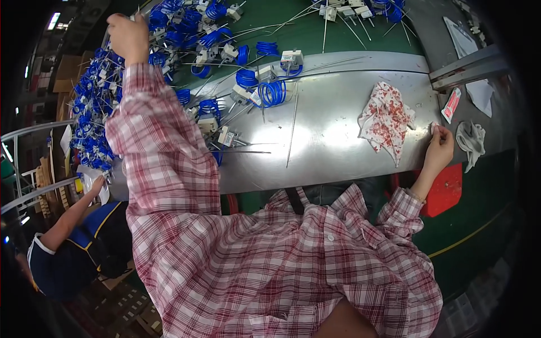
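Observation:
My left hand (128, 38) is stretched out to the far left, over the edge of a heap of capillary thermostats (186, 25). Its fingers are curled, and a small pale metal bit shows at the fingertips; what it belongs to is unclear. The thermostats have boxy white-and-metal bodies, coiled blue tubing and thin metal rods. Several more, including one thermostat (241, 94), lie loose on the steel tabletop (327, 146). At the right, my right hand (440, 146) rests by the table's near edge with its fingers bent together. Anything inside them is hidden. Left of it lies a red-and-white patterned cloth (387, 121).
A red-and-white tube (451, 105) and a crumpled grey-white rag (471, 142) lie beyond my right hand, below a metal bar (470, 66). A red stool (444, 191) stands under the table. Another person (76, 242) works at the lower left, an arm reaching toward the heap.

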The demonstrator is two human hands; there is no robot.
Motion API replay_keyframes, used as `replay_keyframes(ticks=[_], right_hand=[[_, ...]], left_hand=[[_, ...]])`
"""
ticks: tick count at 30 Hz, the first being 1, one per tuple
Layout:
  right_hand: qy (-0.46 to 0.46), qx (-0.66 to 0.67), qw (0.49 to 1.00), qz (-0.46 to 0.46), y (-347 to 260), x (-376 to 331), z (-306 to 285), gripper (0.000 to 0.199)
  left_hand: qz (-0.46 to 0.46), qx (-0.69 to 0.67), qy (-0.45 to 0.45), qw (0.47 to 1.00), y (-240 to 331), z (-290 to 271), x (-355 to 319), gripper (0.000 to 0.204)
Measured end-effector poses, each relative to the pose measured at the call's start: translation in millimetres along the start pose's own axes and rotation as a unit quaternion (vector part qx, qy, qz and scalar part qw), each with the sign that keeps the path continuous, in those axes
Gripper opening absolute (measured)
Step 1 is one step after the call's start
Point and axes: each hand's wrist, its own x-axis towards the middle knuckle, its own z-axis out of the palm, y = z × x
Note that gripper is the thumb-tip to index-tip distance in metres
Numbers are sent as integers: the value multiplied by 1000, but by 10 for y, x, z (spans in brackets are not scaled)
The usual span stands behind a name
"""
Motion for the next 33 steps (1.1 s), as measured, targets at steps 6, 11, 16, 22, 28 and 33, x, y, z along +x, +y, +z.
replay_keyframes(ticks=[6,11,16,22,28,33], right_hand=[[9,-6,1000,-22,-70,-22,-57,20],[1,-31,998,-60,-13,23,-59,18],[-4,7,999,-52,-82,4,-108,21],[101,170,980,-35,-663,-341,-202,18],[-199,460,861,-91,-1506,-758,-198,16],[-256,496,823,-108,-1451,-850,31,16]], left_hand=[[88,120,-55,987,190,200,-113,25],[334,-287,-345,829,1255,-405,-1000,46],[446,-194,-420,766,1468,-194,-1588,51],[416,-260,-272,828,1625,-574,-1577,50],[342,-260,-239,871,1960,-1420,-2159,54],[217,-289,-322,875,2033,-1315,-2844,55]])
